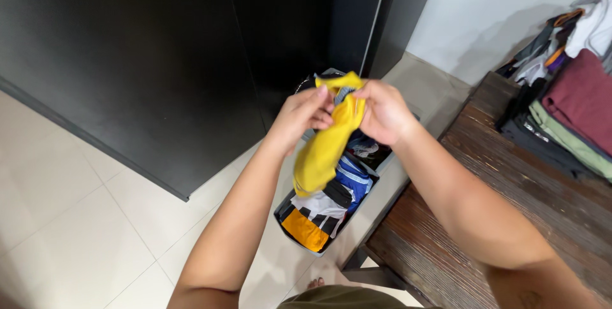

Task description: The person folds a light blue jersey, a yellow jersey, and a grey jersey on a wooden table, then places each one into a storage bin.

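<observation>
Hands [344, 114] around soft yellow sock [325, 149]

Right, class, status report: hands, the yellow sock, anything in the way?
Left hand and right hand both pinching yellow sock. Sock hangs above sock box. Nothing between.

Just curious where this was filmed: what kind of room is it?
Probably a bedroom or dressing area at home: a tall dark wardrobe, folded clothes on a wooden bench, and a bin of socks on the tiled floor.

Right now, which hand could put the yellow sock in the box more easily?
Probably the left hand. Both hands pinch the yellow sock's top, but the left hangs more directly over the box of socks on the floor; the right hand sits nearer the wooden bench.
</observation>
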